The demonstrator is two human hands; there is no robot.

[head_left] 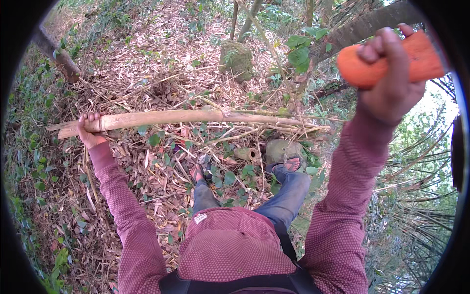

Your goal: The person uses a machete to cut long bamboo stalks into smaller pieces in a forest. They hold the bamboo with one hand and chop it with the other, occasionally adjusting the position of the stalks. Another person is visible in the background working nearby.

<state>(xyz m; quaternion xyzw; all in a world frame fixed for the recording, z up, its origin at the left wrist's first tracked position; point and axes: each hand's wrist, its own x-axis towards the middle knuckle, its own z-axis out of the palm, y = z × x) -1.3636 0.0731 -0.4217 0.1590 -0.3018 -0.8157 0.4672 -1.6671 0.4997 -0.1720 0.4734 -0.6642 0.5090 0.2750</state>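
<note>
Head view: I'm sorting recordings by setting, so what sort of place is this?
Outdoors, probably woodland: dry leaf litter lies underfoot, low green plants grow at the left, and a slanting trunk shows at upper right.

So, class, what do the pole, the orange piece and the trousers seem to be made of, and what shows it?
Pole: probably bamboo, pale and fairly smooth, judging by the ringed joint along it.
Orange piece: unclear; the matte, slightly rough-looking surface could be painted wood or plastic.
Trousers: likely denim, faded and matte, going by the uneven blue.
</note>
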